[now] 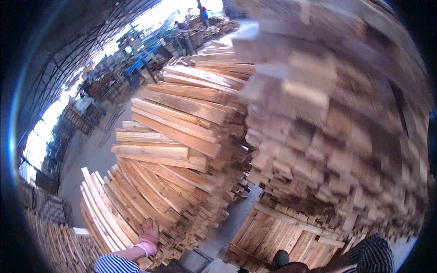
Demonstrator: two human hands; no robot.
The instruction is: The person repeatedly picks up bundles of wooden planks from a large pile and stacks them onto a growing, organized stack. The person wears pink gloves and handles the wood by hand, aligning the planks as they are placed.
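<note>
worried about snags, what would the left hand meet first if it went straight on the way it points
Most likely the brown stacked boards just ahead of the left hand, though whether it would bump them or pass over is unclear from this view.

Daylight glares white from nine to twelve o'clock beneath a dim roof [91, 43]; motion blur smears the stacked wood [309, 118] at two o'clock, planks [141, 186] toward eight read sharper, and fisheye distortion bends the edges.
</note>
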